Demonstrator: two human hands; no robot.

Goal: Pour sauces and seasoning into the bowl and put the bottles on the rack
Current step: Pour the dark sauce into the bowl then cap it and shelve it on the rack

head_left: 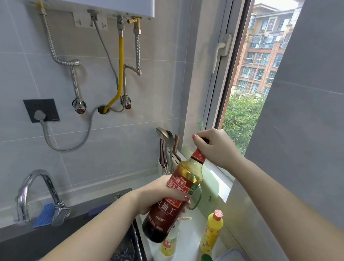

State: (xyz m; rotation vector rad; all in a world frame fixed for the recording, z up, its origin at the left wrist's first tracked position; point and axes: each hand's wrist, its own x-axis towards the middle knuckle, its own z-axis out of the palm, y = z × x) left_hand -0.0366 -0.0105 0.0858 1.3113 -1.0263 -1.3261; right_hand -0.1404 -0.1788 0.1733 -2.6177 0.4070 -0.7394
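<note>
The soy sauce bottle (172, 196) was held tilted in the air over the counter (191, 234) edge by the dark sink (46, 241). Dark liquid filled its lower part, with amber glass above. Its red label (176, 191) read "海天" and "抽王" (the rest was too blurred). The left hand (161, 194) had its grip wrapped round the labelled body. The right hand (213, 147) had its grip clamped over the bottle's top. A yellow squeeze bottle (211, 232) stood on the white counter. Beyond were a tiled wall (128, 138), a tap (28, 186) and a window (247, 84).

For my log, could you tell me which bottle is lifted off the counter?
The dark glass soy sauce bottle with the red label, held by left hand and right hand; the yellow squeeze bottle stands on the counter.
</note>
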